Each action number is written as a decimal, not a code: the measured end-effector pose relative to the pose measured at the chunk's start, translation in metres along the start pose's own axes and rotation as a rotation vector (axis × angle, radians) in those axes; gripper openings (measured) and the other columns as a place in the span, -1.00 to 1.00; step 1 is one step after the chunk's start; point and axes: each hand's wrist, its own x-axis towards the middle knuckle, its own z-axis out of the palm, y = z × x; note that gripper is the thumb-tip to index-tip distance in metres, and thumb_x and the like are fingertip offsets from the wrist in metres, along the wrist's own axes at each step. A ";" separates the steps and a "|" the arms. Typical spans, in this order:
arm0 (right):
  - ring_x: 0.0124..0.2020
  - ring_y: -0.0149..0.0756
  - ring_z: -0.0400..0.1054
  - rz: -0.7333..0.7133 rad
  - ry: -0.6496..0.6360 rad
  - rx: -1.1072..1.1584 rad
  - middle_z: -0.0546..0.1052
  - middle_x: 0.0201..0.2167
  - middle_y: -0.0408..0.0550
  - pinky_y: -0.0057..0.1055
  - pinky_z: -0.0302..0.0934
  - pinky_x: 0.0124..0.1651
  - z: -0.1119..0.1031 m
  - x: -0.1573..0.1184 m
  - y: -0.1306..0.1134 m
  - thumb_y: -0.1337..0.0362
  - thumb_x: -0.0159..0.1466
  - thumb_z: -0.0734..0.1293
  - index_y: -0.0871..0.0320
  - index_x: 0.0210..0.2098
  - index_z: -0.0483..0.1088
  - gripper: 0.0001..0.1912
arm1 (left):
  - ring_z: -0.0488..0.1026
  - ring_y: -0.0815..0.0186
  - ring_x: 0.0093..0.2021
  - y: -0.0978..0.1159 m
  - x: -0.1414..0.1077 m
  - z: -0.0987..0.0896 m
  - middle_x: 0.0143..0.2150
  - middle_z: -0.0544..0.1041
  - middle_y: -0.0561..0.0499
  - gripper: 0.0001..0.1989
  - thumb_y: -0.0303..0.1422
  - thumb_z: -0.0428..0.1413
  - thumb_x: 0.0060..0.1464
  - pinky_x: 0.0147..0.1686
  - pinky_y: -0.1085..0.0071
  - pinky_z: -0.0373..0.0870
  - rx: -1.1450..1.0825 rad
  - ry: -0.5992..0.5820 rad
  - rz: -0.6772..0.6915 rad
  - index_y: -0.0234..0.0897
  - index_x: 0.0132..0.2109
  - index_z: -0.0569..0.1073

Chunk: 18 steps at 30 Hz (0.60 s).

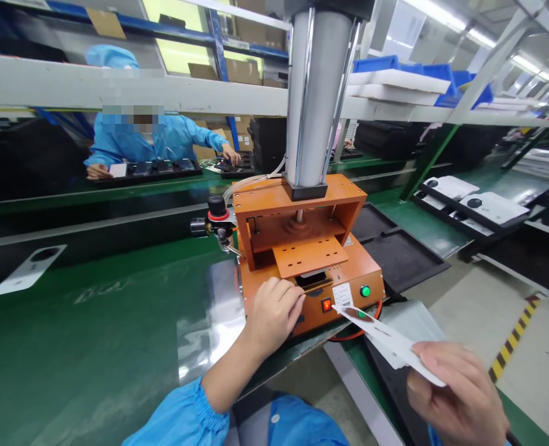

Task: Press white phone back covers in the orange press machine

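Observation:
An orange press [302, 248] with a tall grey cylinder [318, 93] stands on the green bench. At its front left edge is my left hand [274, 313], with fingers curled together near the slot under the press plate; whatever they might hold is hidden. My right hand [460, 384], at the lower right, pinches a thin white panel [395, 341] by its near end. The panel has a dark oval at its far end, which overlaps the view of the press front. A red lit switch [326, 305] and a green button [365, 290] show on the press.
A similar white panel [28, 269] lies at the far left. Clear film [200, 334] lies left of the press. Black trays [404, 254] are behind it to the right. A person in blue [139, 139] works across the bench. More panels [495, 207] rest on a rack at right.

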 end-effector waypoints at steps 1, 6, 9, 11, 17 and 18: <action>-0.26 -0.20 0.55 -0.038 -0.002 -0.043 0.61 -0.24 -0.05 -0.26 0.47 -0.20 0.000 -0.004 0.001 0.62 0.13 0.45 0.18 -0.21 0.48 -0.69 | 0.45 0.21 -0.22 0.002 0.001 0.001 -0.26 0.60 -0.07 -0.82 -0.35 0.06 0.34 -0.19 0.27 0.36 -0.052 0.019 -0.067 -0.24 -0.16 0.57; -0.13 -0.20 0.57 -0.113 -0.026 -0.174 0.63 -0.13 -0.08 -0.30 0.48 -0.10 0.009 -0.021 0.009 0.53 0.20 0.51 0.11 -0.07 0.49 -0.65 | 0.48 0.33 -0.35 0.015 0.018 -0.001 -0.21 0.62 -0.05 -0.73 -0.15 0.18 0.22 -0.43 0.44 0.31 -0.769 -0.003 -0.719 -0.25 -0.08 0.49; -0.06 -0.16 0.57 -0.120 -0.057 -0.171 0.64 -0.08 -0.06 -0.30 0.46 -0.06 0.024 -0.026 0.014 0.52 0.26 0.46 0.10 0.00 0.49 -0.65 | 0.54 0.29 -0.25 0.018 0.040 -0.003 -0.03 0.60 -0.17 -0.56 -0.14 0.28 0.07 -0.59 0.54 0.17 -1.167 -0.041 -0.892 -0.29 0.01 0.44; -0.03 -0.13 0.57 -0.128 -0.073 -0.157 0.64 -0.06 -0.02 -0.30 0.44 -0.06 0.039 -0.027 0.017 0.55 0.28 0.42 0.12 0.01 0.50 -0.65 | 0.56 0.27 -0.23 0.019 0.054 -0.001 -0.05 0.60 -0.18 -0.56 -0.23 0.31 -0.02 -0.60 0.56 0.15 -1.250 0.014 -0.914 -0.30 -0.01 0.46; 0.04 -0.12 0.54 -0.134 -0.150 -0.072 0.64 -0.03 0.04 -0.28 0.38 -0.01 0.091 -0.035 0.021 0.60 0.30 0.33 0.16 0.02 0.48 -0.64 | 0.58 0.23 -0.25 0.024 0.087 0.016 -0.18 0.66 -0.11 -0.69 -0.45 0.22 -0.13 -0.47 0.50 0.40 -1.325 0.262 -0.916 -0.30 -0.14 0.54; 0.06 -0.11 0.54 -0.138 -0.170 -0.055 0.64 -0.02 0.05 -0.27 0.38 0.00 0.097 -0.037 0.022 0.60 0.31 0.33 0.16 0.03 0.47 -0.63 | 0.58 0.23 -0.26 0.024 0.092 0.020 -0.18 0.67 -0.11 -0.69 -0.45 0.22 -0.13 -0.45 0.49 0.43 -1.327 0.297 -0.935 -0.31 -0.15 0.56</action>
